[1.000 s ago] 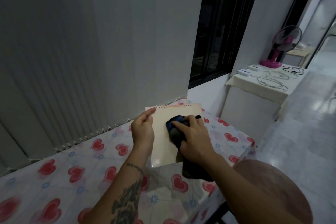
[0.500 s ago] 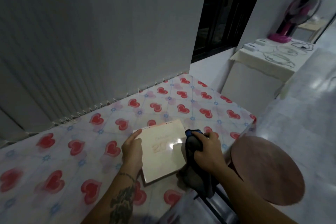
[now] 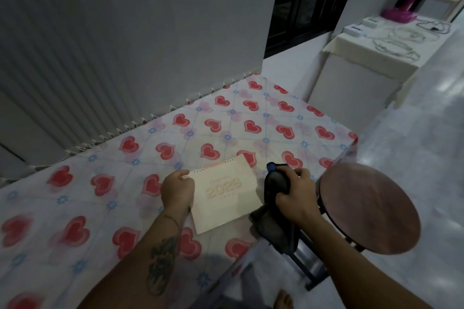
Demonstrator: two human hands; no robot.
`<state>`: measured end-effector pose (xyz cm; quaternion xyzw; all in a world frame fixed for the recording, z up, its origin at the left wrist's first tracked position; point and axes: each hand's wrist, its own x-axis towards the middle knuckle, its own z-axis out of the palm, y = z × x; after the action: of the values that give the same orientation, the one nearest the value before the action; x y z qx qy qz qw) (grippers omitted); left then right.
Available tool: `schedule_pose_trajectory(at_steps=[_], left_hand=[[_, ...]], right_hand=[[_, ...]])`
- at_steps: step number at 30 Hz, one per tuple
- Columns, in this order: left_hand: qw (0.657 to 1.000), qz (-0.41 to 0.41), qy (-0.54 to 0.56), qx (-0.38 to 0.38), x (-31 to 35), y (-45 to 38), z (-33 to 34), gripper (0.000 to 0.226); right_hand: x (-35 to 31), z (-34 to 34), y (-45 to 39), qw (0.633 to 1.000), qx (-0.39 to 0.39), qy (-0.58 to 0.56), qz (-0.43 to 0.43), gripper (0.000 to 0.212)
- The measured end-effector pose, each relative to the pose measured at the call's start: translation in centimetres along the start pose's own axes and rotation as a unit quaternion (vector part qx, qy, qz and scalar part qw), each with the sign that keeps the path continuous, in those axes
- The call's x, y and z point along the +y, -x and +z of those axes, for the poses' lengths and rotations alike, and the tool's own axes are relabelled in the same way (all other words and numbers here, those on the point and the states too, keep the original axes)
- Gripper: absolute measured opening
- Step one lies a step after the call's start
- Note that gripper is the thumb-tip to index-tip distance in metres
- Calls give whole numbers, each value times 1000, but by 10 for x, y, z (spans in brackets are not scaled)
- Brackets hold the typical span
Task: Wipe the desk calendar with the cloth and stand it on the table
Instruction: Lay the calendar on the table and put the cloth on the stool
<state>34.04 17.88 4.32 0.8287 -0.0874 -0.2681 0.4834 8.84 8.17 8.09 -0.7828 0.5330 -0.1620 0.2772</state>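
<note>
The cream desk calendar, with a pale year number on its cover, is low over the heart-patterned table near its front edge. My left hand grips its left edge by the spiral binding. Whether its bottom edge touches the table I cannot tell. My right hand is just right of the calendar, closed on a dark grey and blue cloth that hangs down past the table edge. The cloth is off the calendar's face.
A round brown stool stands right of the table's front corner, close to my right hand. Grey vertical blinds hang behind the table. A white side table with cables and a pink fan is at the far right.
The calendar has come down from in front of the blinds to just over the table. My right hand with the cloth has slid off its face to its right side.
</note>
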Motion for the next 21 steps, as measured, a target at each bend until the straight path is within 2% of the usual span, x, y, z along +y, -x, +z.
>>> schedule_pose_trajectory(at_steps=[2, 4, 9, 12, 16, 18, 21], left_hand=[[998, 43, -45, 3, 14, 9, 5, 43], [994, 93, -55, -31, 32, 24, 21, 36], [957, 195, -18, -216, 63, 81, 94, 20], [926, 195, -29, -321, 70, 109, 145, 29], [880, 194, -61, -430, 88, 143, 212, 60], [866, 213, -71, -446, 96, 156, 242, 59], [869, 225, -94, -430, 105, 176, 285, 45]], right_hand=[[4, -4, -1, 1000, 7, -10, 2, 67], [9, -11, -2, 1000, 18, -14, 6, 69], [36, -40, -8, 997, 59, -48, 28, 66], [65, -61, -12, 994, 78, -62, 41, 62], [113, -97, -17, 994, 85, -54, 40, 65], [136, -114, -20, 996, 79, -30, 25, 67], [169, -140, -27, 997, 78, 20, 18, 64]])
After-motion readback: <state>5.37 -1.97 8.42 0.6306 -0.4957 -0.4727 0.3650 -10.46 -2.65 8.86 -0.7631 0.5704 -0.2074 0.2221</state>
